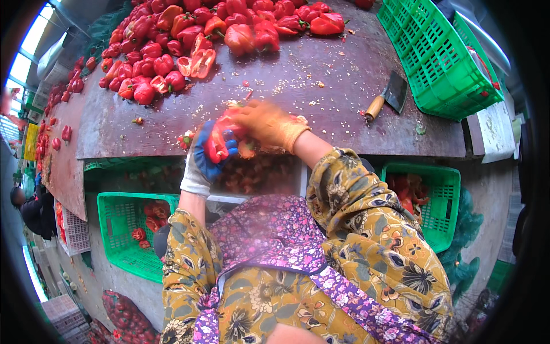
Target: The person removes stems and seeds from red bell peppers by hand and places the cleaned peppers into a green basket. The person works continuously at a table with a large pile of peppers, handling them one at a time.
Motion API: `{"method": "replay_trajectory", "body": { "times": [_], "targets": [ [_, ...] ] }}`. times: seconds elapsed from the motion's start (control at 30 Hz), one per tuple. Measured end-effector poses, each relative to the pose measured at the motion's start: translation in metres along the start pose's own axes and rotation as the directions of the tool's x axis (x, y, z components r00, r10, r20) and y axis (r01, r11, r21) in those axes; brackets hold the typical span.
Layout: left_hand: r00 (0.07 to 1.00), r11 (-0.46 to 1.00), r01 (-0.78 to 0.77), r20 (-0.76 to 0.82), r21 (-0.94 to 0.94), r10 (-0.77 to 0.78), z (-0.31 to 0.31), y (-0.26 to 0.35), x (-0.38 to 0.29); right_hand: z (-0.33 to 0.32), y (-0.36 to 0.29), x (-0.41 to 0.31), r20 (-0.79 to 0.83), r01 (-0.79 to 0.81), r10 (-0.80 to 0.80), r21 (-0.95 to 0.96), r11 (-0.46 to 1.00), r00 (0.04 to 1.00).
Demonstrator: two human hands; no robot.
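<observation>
My left hand (pixel 200 157), in a blue-and-white coated work glove, grips a cut-open red bell pepper (pixel 217 144) at the table's front edge. Over the same pepper lies my right hand (pixel 268 122), in an orange glove and slightly blurred, its fingers curled against the upper side. Pale core and seeds show by those fingertips. An orange-red scrap hangs below the right hand; what holds it is hidden. Just beneath both hands, a white-rimmed container (pixel 304 176) holds brownish-red scraps. A pepper stem end (pixel 185 139) lies beside my left wrist.
Red bell peppers (pixel 148 71) are heaped at the back left of the seed-strewn table (pixel 300 86). A wooden-handled cleaver (pixel 389 96) lies right, beside a tilted green crate (pixel 434 56). Below stand a left green crate (pixel 129 258) and a right green crate (pixel 447 206), both holding pepper pieces. Another person (pixel 36 210) is far left.
</observation>
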State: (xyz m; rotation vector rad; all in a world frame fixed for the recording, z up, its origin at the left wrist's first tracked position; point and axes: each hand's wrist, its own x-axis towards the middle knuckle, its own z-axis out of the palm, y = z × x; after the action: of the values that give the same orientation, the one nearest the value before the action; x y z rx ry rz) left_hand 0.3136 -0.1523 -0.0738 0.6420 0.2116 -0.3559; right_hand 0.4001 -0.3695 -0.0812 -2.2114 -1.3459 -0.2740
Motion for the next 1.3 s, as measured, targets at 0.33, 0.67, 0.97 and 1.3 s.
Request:
{"method": "replay_trajectory", "body": {
  "times": [0.33,0.67,0.97,1.3],
  "targets": [
    [0.989,0.995,-0.026,-0.147,-0.1,0.011,0.015,-0.017,-0.007,-0.005,-0.072,0.017,-0.176,-0.125,0.128,0.03,0.992,0.976],
    [0.998,0.98,0.042,-0.04,-0.194,-0.05,0.028,-0.002,-0.033,-0.029,-0.077,0.01,0.426,-0.356,0.112,0.851,-0.386,0.898],
    [0.996,0.899,0.029,0.084,-0.436,0.009,-0.016,-0.007,-0.014,-0.023,-0.08,0.013,0.261,-0.384,0.282,0.636,0.67,0.923],
    [0.846,0.912,-0.374,-0.341,0.171,0.41,-0.046,0.037,-0.099,-0.063,-0.021,0.006,0.381,-0.44,0.459,-0.141,0.887,0.803]
  ]
}}
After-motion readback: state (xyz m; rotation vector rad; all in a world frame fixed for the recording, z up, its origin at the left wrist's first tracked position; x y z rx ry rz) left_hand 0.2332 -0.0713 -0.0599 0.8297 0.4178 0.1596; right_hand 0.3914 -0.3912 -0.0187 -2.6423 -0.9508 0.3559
